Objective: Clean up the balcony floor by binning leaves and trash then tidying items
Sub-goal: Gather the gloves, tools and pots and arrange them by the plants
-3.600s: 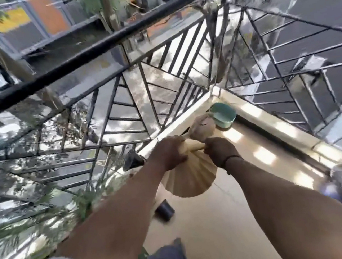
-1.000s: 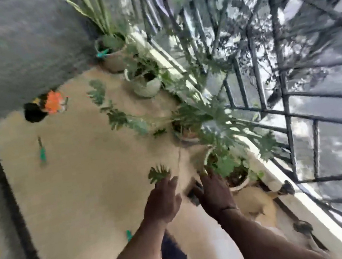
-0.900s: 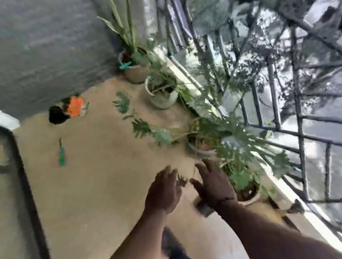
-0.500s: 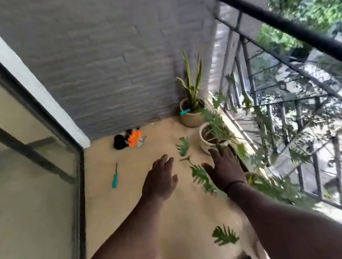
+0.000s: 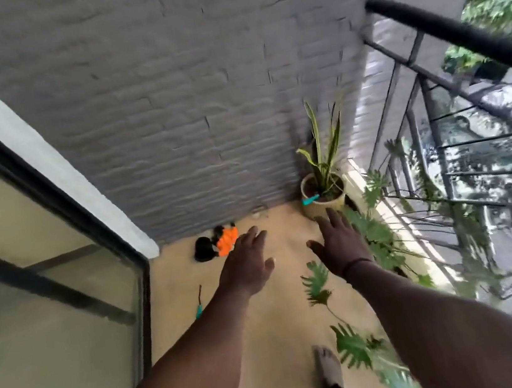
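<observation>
Hands empty, left hand [image 5: 248, 267] and right hand [image 5: 341, 247] fingers spread; bare foot [image 5: 328, 366] risks trampling trailing green leaves [image 5: 351, 345] underfoot.

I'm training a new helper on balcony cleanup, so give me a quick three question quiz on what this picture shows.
1. True or false: the left hand grips the orange item.
2. Multiple choice: the teal-handled tool lies on the floor nearest A) the glass door, B) the railing, C) the potted plant.
3. Fill in: the potted plant stands in the corner between the railing and the grey ____ wall.

Key:
1. False; both it and the right hand are empty, fingers spread.
2. A.
3. Brick.
</observation>
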